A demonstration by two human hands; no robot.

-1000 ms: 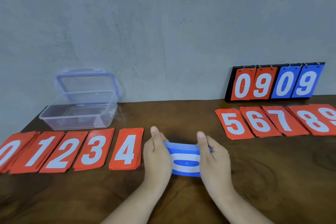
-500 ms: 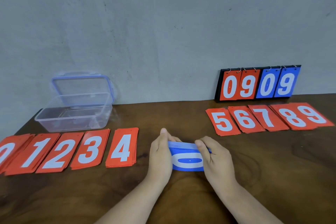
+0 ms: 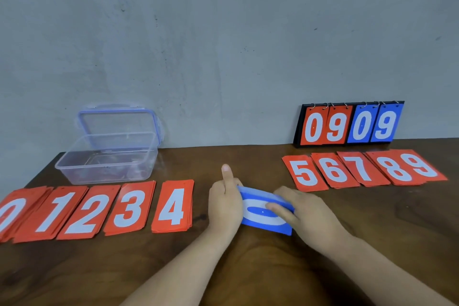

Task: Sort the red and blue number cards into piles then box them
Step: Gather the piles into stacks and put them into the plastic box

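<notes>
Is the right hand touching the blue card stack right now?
Touching. The head view shows the right hand with its fingers lying directly on the top 0 card of the blue card stack, with no gap visible.

Left red piles (image 3: 99, 208): 0–4; right red piles (image 3: 362, 169): 5–9; scoreboard (image 3: 347, 126): 0909; blue stack (image 3: 255, 215): 0.

My dark brown wooden table (image 3: 397, 221) carries a clear plastic box (image 3: 106, 159). In front of the box lie red card piles 0 to 4 (image 3: 124, 207). To the right of the box are a blue card stack (image 3: 263, 221), red piles 5 to 9 (image 3: 360, 169) and a black flip scoreboard (image 3: 347, 126).
</notes>
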